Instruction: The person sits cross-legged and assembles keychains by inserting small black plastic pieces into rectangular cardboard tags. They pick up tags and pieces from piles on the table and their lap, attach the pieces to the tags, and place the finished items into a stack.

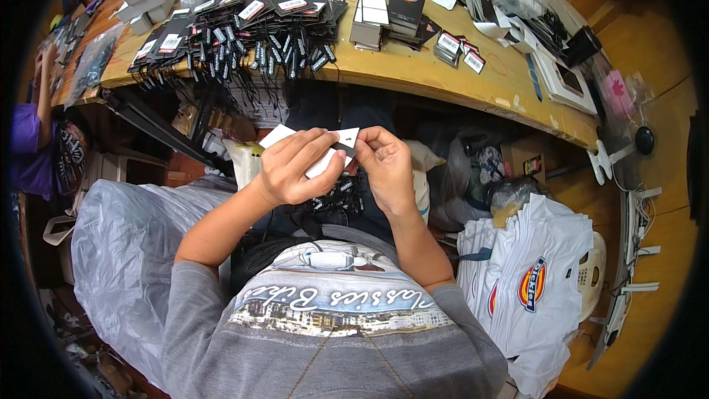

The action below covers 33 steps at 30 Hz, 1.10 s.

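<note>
My left hand (299, 165) is closed around white cardboard hang tags (346, 138) in front of my body, fingers over the top and thumb near the lower edge. A small hole shows near the tags' right end. Beside that end, my right hand (385, 166) has its thumb and forefinger pinched together; what they hold, if anything, is too small to make out. Below the hands, black tag strings (343, 203) lie in my lap, partly hidden by the left hand.
On the wooden table (443, 92) lie a heap of black strung tags (251, 26), card stacks (369, 15) and a phone (569, 79). White folded shirts (524, 273) are at my right, a large plastic bag (133, 251) at my left. Another person's purple sleeve (33, 144) shows far left.
</note>
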### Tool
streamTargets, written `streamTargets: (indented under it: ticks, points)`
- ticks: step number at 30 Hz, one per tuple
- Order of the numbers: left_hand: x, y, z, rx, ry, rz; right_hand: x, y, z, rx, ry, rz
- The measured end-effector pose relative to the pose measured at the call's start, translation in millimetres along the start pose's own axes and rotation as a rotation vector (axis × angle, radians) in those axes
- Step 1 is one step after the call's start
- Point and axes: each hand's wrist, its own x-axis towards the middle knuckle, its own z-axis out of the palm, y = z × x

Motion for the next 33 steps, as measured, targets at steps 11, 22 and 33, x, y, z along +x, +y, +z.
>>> streamTargets:
  ticks: [11, 22, 33]
  points:
    - [9, 14, -3, -0.577, -0.259, -0.775, 0, 10, -3, 0.026, 0.104, -0.110]
    - [13, 15, -12, -0.525, -0.146, -0.837, -7, -2, 10, -0.428, 0.192, -0.386]
    - [7, 15, -10, -0.143, -0.158, -0.294, -10, 6, 13, -0.125, 0.177, -0.322]
